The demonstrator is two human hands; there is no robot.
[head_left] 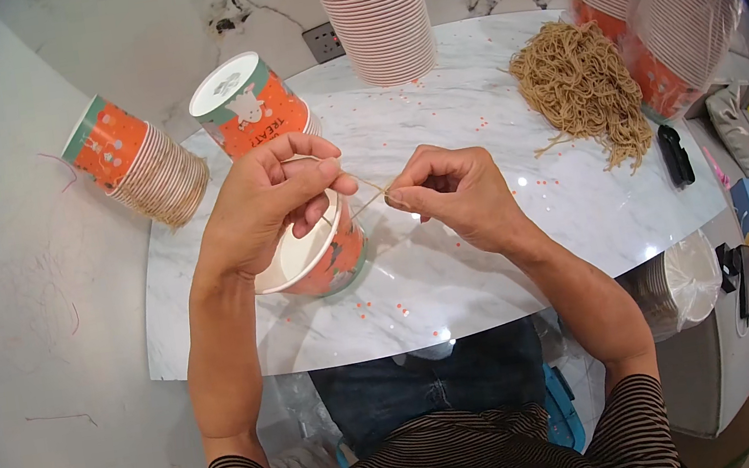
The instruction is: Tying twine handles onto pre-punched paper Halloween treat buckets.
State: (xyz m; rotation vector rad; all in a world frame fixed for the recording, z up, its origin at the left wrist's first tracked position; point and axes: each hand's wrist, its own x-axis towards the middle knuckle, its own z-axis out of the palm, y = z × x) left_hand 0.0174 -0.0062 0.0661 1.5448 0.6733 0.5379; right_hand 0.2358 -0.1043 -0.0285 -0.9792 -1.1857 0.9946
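My left hand [277, 190] is closed, pinching a thin tan cord [366, 183] between thumb and fingertips. My right hand [457, 192] pinches the same cord where two strands meet. One strand slants from there toward the side of an orange and green paper bucket [337, 260]. Whether it passes through the bucket's wall is hard to make out. The bucket leans beneath my left hand, its white open mouth turned to the left and partly hidden by that hand. Over on the right of the table lies a heap of tan cords [579, 86].
Upside-down bucket stacks stand at the back: a tall one [379, 27], a shorter one [251, 103], and one with tan cords [139, 162] at left. Plastic-wrapped stacks [670, 20] are at right, near a black tool [675, 155]. Orange dots litter the marble-patterned table [534, 279].
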